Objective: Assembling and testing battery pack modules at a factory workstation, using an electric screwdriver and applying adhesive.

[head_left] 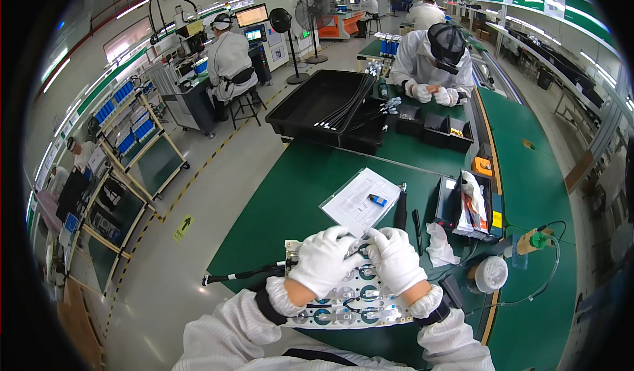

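The white wired board (360,303) lay at the lower centre of the frame; I judged it stiff, fairly heavy, delicate on top, best held by its outer edges. The left hand (325,260) and right hand (396,257) met over it, fingers bent; I couldn't tell whether they pinched anything.

Plain white fabric gloves (317,269) cover the left hand (325,257) and the right hand (397,260), ending short of gathered, elasticated white cuffs (282,296). Broad black bands (267,305) ring the ends of loose, pale sleeves (228,325), their cloth finely lined and creased. A black strip (320,355) crosses the garment's white front (376,363).
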{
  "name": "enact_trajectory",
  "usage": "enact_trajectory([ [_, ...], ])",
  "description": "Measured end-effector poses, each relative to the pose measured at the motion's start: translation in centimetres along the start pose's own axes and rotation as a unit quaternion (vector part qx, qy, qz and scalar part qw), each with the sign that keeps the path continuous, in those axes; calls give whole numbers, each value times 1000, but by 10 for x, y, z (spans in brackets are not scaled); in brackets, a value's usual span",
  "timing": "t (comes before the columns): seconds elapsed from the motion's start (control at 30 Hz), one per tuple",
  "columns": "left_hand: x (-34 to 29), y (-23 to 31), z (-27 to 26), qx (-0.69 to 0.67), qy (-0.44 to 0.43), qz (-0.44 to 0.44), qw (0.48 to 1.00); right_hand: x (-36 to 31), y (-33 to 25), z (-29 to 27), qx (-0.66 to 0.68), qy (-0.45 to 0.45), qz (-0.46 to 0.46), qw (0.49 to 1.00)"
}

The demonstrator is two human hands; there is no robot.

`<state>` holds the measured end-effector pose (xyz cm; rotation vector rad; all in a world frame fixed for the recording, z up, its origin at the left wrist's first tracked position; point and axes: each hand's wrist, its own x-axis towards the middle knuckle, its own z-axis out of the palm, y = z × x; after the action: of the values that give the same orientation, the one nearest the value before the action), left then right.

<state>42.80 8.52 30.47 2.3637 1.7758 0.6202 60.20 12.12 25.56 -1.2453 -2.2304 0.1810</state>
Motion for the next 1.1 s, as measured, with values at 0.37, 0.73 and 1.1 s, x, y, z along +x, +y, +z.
enact_trajectory([
  [0.37,-16,-17,16,6,12,-13,1000,6,-18,-2,13,-48,-88,995],
  [0.73,-10,-33,18,-90,-70,-23,993,14,-25,0,-1,-63,-35,997],
  [1.1,-10,-35,14,-173,-85,-33,981,16,-22,-9,45,-50,-73,995],
])
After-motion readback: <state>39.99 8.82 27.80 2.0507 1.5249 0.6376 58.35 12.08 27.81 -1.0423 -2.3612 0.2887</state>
